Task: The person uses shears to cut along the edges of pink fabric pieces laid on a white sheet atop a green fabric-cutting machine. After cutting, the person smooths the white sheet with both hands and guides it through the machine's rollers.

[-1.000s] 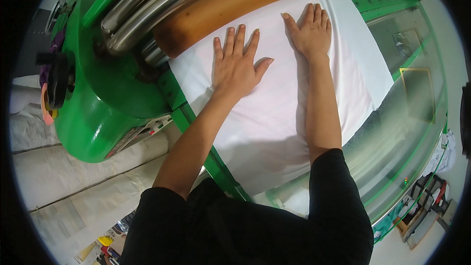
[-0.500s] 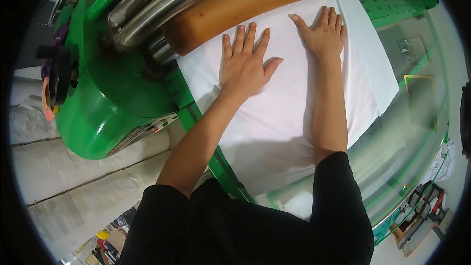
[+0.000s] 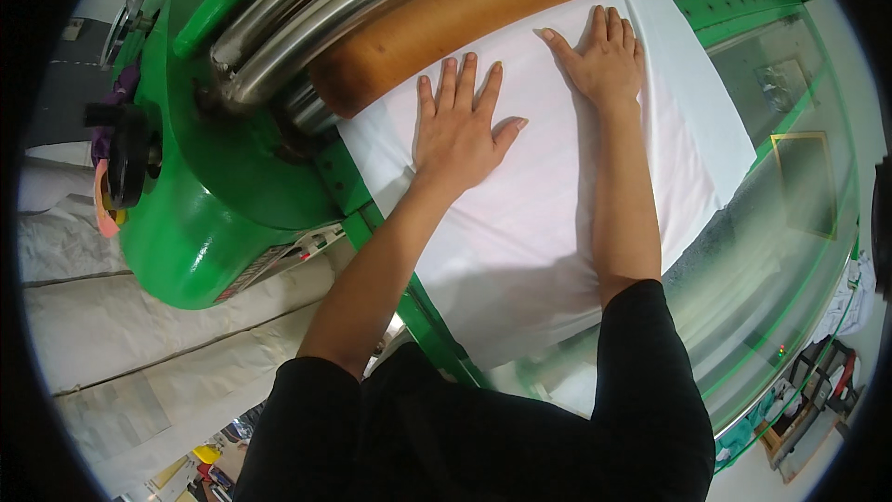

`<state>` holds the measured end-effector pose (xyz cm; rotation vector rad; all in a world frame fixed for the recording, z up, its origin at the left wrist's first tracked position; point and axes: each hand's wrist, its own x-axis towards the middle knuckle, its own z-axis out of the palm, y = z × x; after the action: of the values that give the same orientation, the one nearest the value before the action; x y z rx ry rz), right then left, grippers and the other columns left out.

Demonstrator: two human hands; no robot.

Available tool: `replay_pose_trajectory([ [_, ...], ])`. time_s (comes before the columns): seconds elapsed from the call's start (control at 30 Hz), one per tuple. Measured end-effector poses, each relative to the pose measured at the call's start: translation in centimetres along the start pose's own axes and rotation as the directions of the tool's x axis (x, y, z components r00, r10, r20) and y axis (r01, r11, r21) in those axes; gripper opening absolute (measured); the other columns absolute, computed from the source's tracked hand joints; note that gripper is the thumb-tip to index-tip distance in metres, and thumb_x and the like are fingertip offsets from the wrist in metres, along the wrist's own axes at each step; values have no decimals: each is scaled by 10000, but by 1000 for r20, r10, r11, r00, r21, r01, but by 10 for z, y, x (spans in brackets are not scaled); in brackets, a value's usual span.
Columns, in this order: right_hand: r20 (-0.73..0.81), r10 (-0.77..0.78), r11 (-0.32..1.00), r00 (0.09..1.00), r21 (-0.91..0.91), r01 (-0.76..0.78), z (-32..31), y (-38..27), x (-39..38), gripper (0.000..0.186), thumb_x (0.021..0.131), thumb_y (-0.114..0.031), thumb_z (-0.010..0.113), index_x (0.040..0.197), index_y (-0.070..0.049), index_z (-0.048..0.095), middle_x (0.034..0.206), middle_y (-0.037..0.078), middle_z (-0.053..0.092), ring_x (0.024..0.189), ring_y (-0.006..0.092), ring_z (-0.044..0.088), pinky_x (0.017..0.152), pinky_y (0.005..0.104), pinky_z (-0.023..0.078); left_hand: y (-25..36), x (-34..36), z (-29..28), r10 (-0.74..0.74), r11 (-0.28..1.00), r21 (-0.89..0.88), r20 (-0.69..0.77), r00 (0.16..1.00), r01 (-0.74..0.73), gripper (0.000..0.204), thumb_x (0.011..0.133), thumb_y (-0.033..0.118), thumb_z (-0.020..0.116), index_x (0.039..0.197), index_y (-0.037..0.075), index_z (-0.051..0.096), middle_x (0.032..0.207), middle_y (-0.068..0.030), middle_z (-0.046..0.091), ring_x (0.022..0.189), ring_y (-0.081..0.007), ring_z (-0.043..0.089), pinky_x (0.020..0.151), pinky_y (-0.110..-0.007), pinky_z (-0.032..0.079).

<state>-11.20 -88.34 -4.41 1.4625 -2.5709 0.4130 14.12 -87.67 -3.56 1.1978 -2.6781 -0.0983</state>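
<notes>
A white sheet of fabric (image 3: 520, 223) lies spread over the bed of a green machine, and its far edge meets a long orange-brown roller (image 3: 483, 14). My left hand (image 3: 457, 135) rests flat on the fabric's left part, fingers spread, fingertips short of the roller. Farther right, my right hand (image 3: 604, 65) lies on the cloth as well, its thumb held apart and its fingertips close to the roller. Neither hand grips anything. Soft folds run through the fabric beside my right forearm.
Metal bars (image 3: 307, 28) run behind the roller. At left stand the machine's green housing (image 3: 209, 214) and a black knob (image 3: 127, 153). A clear panel (image 3: 762, 251) covers the right side. Large wrapped rolls (image 3: 167, 335) lie at lower left. Assorted items (image 3: 804, 400) sit at far right.
The view has shifted slightly. Both hands stay flat on the fabric in nearly the same places, and the fabric looks almost unchanged.
</notes>
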Motion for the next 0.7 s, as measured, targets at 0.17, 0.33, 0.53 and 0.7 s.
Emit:
replay_pose_trajectory([
  [0.17, 4, 12, 1000, 1000, -21, -12, 6, 3, 1, 1204, 933, -958, 389, 1707, -37, 356, 1778, 193, 337, 1661, 384, 269, 1351, 512, 198, 1, -1, 2, 2, 1000, -4, 13, 1000, -2, 814, 1089, 651, 493, 1725, 159, 372, 1791, -209, 287, 1664, -433, 218, 1333, -646, 124],
  [0.33, 21, 15, 1000, 1000, -12, -15, 7, 1, 1, 1195, 942, -948, 380, 1725, -47, 323, 1799, 163, 306, 1675, 377, 236, 1356, 510, 181, -2, 1, 0, 12, 1000, -7, 20, 1000, -12, 861, 1062, 704, 502, 1720, 160, 388, 1790, -221, 285, 1668, -436, 208, 1331, -654, 118],
  [0.53, 79, 34, 999, 996, -12, -33, 3, -6, 5, 1198, 943, -940, 382, 1741, -51, 278, 1816, 146, 267, 1689, 354, 194, 1371, 490, 142, -6, 3, -5, 50, 998, -43, 4, 999, -50, 932, 1012, 708, 605, 1718, 143, 383, 1755, -288, 310, 1648, -468, 233, 1327, -631, 159],
  [0.7, 34, 17, 1000, 999, 25, -18, 8, -3, 7, 1195, 946, -932, 397, 1729, -34, 301, 1807, 156, 289, 1682, 371, 214, 1364, 504, 152, -8, 2, -4, 90, 989, -117, -26, 996, -93, 908, 1025, 648, 633, 1681, 57, 421, 1736, -260, 376, 1641, -442, 276, 1332, -595, 186],
])
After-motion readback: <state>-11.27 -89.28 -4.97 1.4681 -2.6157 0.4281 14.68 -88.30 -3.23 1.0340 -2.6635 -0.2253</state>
